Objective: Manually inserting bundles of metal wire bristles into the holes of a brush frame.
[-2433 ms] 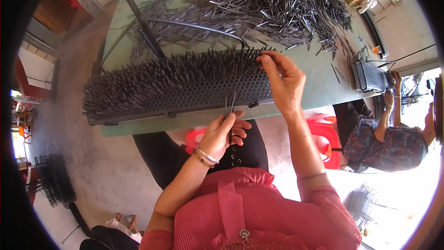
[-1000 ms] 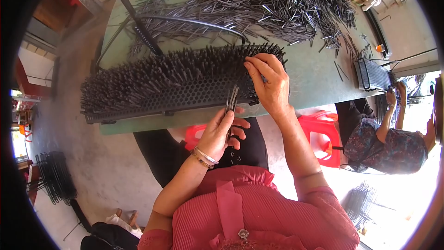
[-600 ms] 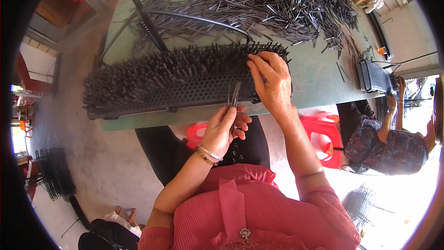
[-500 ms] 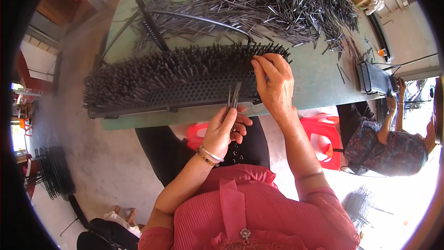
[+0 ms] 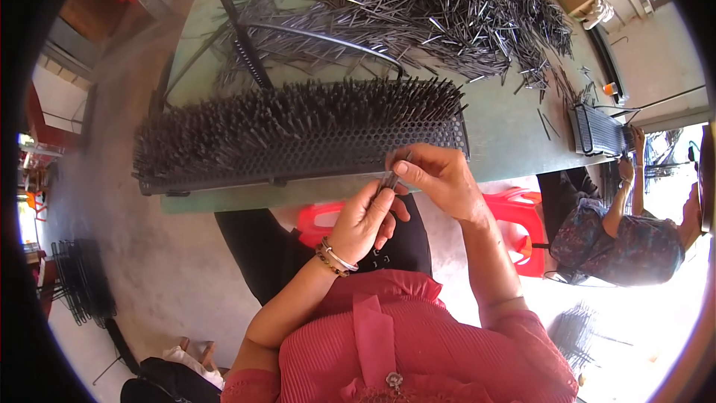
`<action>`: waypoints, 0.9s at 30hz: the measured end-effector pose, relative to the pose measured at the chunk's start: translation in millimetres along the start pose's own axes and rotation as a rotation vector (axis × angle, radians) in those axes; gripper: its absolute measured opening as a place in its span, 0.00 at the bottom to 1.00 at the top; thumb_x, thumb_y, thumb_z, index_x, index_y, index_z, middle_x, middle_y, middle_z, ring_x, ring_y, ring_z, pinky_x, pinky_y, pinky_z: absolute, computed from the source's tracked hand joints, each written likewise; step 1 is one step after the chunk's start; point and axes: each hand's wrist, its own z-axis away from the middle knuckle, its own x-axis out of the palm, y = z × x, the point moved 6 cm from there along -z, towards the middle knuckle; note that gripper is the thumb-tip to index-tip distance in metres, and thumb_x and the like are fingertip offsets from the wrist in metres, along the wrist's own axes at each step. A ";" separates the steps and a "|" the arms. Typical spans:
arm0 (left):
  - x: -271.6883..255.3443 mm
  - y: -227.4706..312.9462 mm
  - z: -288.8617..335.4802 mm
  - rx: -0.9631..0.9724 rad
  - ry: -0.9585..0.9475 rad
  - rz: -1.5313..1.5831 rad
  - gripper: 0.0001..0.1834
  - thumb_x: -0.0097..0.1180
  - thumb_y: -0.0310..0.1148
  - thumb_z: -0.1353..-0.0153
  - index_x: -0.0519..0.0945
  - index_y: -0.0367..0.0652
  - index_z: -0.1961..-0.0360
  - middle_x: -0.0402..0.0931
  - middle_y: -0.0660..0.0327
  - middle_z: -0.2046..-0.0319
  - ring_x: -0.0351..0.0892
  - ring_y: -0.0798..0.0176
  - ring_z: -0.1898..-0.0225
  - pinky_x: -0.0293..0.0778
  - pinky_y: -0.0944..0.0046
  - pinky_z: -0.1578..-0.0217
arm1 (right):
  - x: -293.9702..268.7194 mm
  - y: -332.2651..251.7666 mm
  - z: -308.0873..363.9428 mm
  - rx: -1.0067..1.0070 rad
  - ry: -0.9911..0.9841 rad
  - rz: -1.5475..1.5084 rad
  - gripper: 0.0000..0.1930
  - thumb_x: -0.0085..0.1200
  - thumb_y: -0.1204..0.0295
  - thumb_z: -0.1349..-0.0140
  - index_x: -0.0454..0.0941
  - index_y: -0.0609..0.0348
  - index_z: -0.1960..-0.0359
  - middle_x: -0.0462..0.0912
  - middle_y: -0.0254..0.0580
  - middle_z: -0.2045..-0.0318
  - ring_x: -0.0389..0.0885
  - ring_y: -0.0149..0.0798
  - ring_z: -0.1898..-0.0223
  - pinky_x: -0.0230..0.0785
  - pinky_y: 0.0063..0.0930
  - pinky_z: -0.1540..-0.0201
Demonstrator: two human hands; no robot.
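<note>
My left hand (image 5: 361,222) is closed around a small bundle of thin dark rods (image 5: 388,179), held just in front of a black perforated rack (image 5: 328,151). At the upper ends of that bundle, the thumb and fingers of my right hand (image 5: 446,181) are pinched together on the rods. Dark rods (image 5: 298,108) stand upright and close together in the rack's holes along its far side and left end. Bare holes show along its near strip and right end.
A large heap of loose dark rods (image 5: 447,11) covers the far part of the green table (image 5: 514,134). A black metal bar frame (image 5: 239,26) rises behind the rack. Red plastic stools (image 5: 514,216) stand below. At right, another person works at a similar rack (image 5: 600,132).
My right hand has come down and toward me from the rack's right end to the tops of the rods in my left hand. The left hand has stayed nearly in place.
</note>
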 end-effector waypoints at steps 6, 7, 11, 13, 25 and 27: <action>12.9 -14.6 -7.8 -0.072 -0.092 -0.031 0.14 0.37 0.38 0.30 0.69 0.39 0.53 0.74 0.61 0.74 0.62 0.79 0.85 0.57 0.79 0.89 | -15.9 15.1 8.3 -0.053 0.090 -0.146 0.12 0.55 0.70 0.38 0.79 0.69 0.61 0.81 0.35 0.70 0.75 0.23 0.69 0.69 0.19 0.64; 14.7 -14.1 -10.4 -0.078 -0.098 -0.031 0.14 0.37 0.37 0.30 0.69 0.38 0.53 0.74 0.59 0.73 0.62 0.79 0.86 0.57 0.79 0.89 | -17.9 13.7 9.5 -0.052 0.097 -0.151 0.12 0.55 0.70 0.38 0.79 0.69 0.61 0.81 0.35 0.70 0.75 0.23 0.69 0.69 0.19 0.64; 22.3 -8.9 -18.1 -0.115 -0.147 -0.044 0.14 0.39 0.37 0.31 0.69 0.39 0.52 0.75 0.61 0.72 0.63 0.79 0.85 0.58 0.78 0.88 | -29.8 8.8 9.5 -0.043 0.065 -0.285 0.12 0.53 0.71 0.38 0.78 0.70 0.60 0.82 0.38 0.69 0.77 0.25 0.66 0.71 0.20 0.61; 23.7 -8.8 -20.9 -0.100 -0.144 -0.019 0.15 0.39 0.36 0.31 0.69 0.37 0.51 0.75 0.60 0.72 0.64 0.78 0.84 0.60 0.77 0.87 | -33.9 9.4 7.3 -0.024 0.037 -0.294 0.12 0.53 0.71 0.37 0.77 0.70 0.60 0.82 0.39 0.68 0.77 0.26 0.65 0.71 0.21 0.60; 16.8 -17.1 -16.3 -0.136 -0.108 0.001 0.16 0.41 0.37 0.32 0.71 0.34 0.55 0.79 0.53 0.67 0.78 0.69 0.75 0.73 0.74 0.77 | -61.1 -8.7 -9.0 -0.199 0.326 -0.277 0.11 0.54 0.71 0.38 0.78 0.68 0.61 0.82 0.37 0.69 0.76 0.24 0.66 0.68 0.18 0.60; 11.6 -23.4 -11.3 -0.173 -0.086 -0.019 0.16 0.41 0.37 0.32 0.71 0.34 0.55 0.79 0.53 0.67 0.78 0.69 0.75 0.73 0.74 0.77 | -64.0 -8.3 -16.4 -0.292 0.372 -0.242 0.10 0.53 0.72 0.38 0.77 0.68 0.61 0.82 0.37 0.69 0.76 0.24 0.66 0.68 0.17 0.60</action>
